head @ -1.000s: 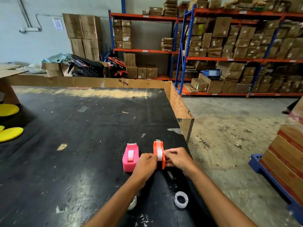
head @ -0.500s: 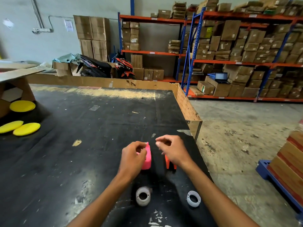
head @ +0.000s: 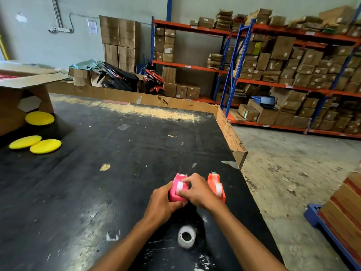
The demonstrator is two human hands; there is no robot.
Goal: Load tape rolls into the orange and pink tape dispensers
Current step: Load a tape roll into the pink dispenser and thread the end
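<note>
While both hands' fingers [head: 182, 192] pinch the pink dispenser [head: 175, 189], the orange dispenser [head: 215, 187] stands near the table's right edge [head: 252, 194]

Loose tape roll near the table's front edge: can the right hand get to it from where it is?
Probably yes. The loose tape roll lies uncovered between the forearms, nothing on it. The right hand would first have to let go of the pink dispenser.

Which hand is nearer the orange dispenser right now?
Right. The right hand sits directly beside the orange dispenser, working on the pink dispenser; the left hand grips the pink one's far side.
</note>
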